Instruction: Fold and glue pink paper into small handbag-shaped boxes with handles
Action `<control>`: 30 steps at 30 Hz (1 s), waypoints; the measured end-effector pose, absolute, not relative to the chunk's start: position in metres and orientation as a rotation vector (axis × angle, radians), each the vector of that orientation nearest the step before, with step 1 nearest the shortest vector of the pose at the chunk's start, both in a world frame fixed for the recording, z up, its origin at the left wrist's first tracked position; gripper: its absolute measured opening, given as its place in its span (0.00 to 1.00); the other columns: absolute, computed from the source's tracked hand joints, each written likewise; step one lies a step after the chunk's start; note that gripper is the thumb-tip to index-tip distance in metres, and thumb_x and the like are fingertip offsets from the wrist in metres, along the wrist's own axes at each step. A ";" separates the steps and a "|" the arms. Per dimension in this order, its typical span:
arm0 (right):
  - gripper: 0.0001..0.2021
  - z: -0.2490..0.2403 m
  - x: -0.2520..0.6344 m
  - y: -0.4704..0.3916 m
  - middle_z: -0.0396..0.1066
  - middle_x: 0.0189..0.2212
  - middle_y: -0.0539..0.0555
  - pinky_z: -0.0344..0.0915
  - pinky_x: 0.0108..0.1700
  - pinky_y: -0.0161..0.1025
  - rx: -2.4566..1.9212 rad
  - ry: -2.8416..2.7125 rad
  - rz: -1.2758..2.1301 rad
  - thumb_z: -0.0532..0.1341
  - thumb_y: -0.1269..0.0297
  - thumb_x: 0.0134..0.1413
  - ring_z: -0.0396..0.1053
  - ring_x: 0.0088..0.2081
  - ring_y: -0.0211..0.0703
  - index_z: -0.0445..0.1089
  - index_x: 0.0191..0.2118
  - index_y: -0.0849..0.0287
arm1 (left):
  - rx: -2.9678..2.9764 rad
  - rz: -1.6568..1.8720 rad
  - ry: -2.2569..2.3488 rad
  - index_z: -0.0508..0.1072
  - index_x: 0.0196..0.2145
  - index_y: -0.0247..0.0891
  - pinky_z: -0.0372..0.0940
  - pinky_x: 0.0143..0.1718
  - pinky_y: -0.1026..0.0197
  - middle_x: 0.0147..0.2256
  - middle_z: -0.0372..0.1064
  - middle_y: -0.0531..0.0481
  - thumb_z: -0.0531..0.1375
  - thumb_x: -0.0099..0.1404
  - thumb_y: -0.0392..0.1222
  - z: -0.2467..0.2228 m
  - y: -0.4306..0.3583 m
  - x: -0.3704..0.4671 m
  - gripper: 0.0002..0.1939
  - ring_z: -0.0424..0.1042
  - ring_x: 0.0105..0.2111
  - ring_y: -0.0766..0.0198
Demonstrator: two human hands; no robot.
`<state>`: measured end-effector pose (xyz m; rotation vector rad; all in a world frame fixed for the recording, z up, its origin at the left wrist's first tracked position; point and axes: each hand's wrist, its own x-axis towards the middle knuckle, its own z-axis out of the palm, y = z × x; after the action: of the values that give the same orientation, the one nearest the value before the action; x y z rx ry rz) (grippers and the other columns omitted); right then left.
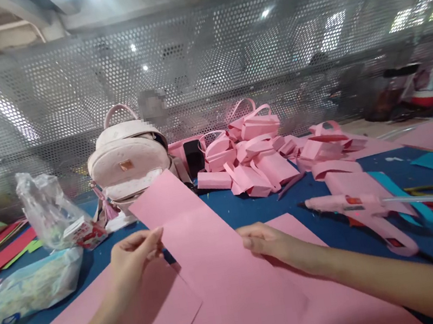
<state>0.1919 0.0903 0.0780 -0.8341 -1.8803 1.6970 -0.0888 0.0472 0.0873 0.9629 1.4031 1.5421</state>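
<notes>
Fingers (152, 237) of the left hand (133, 260) pinched together on the left edge of a long pink paper strip (216, 260); thumb on top, the other fingers under the sheet and out of sight. Right hand (268, 244) mirrors it on the opposite edge, fingers closed on the paper, thumb lying along the margin. Strip held lifted and slanting, its far corner raised toward the pale pink backpack (130, 162), near end hanging over more pink sheets (158, 313) that lie flat on the blue surface (281, 209). Strip still flat and uncreased: judged as early in the shaping of this piece, no fold begun, no glue on it that can be seen. Finished work looks plentiful, a heap of folded pink paper bags with handles (251, 151) piled behind, well apart from the hands. Both forearms come in low from the near edge, wrists roughly level, palms turned inward toward each other. Pink glue gun (355, 208) lies on its side to the right of the right hand, untouched. Clear plastic bags (43, 211) and a small carton (85, 232) sit left of the left hand. Perforated metal screen (200, 60) closes the back.
</notes>
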 end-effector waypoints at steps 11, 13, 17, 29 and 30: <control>0.29 0.079 0.185 0.089 0.42 0.23 0.43 0.41 0.25 0.34 -0.918 -1.789 1.503 0.63 0.39 0.54 0.40 0.25 0.33 0.52 0.22 0.56 | 1.178 1.160 1.506 0.74 0.15 0.36 0.61 0.23 0.65 0.16 0.69 0.49 0.71 0.48 0.57 0.089 0.032 -0.059 0.22 0.68 0.18 0.66; 0.29 0.075 0.186 0.091 0.41 0.22 0.43 0.40 0.25 0.34 -0.926 -1.799 1.487 0.62 0.39 0.54 0.40 0.25 0.34 0.51 0.22 0.56 | 1.164 1.140 1.492 0.74 0.15 0.36 0.61 0.23 0.65 0.16 0.69 0.50 0.71 0.47 0.56 0.091 0.032 -0.057 0.21 0.68 0.17 0.67; 0.28 0.069 0.186 0.090 0.44 0.23 0.44 0.43 0.25 0.34 -0.932 -1.788 1.528 0.63 0.39 0.54 0.43 0.25 0.34 0.53 0.22 0.56 | 1.064 1.159 1.425 0.75 0.16 0.36 0.63 0.22 0.66 0.15 0.67 0.53 0.73 0.43 0.55 0.090 0.033 -0.056 0.19 0.67 0.16 0.68; 0.30 0.075 0.187 0.087 0.41 0.22 0.43 0.39 0.26 0.36 -0.894 -1.879 1.503 0.60 0.36 0.55 0.40 0.25 0.35 0.50 0.22 0.56 | 1.077 1.130 1.416 0.73 0.15 0.37 0.63 0.21 0.65 0.14 0.68 0.51 0.73 0.44 0.57 0.088 0.034 -0.059 0.21 0.67 0.15 0.66; 0.31 0.076 0.188 0.086 0.39 0.22 0.43 0.38 0.26 0.36 -0.910 -1.900 1.475 0.59 0.35 0.56 0.39 0.25 0.35 0.48 0.22 0.55 | 1.112 1.111 1.439 0.73 0.15 0.37 0.63 0.22 0.64 0.15 0.69 0.50 0.72 0.45 0.58 0.088 0.034 -0.058 0.21 0.67 0.15 0.66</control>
<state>0.1876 0.0855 0.0759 -0.9095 -1.8996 1.4755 -0.0585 0.0343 0.0882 1.1115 1.4394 1.1109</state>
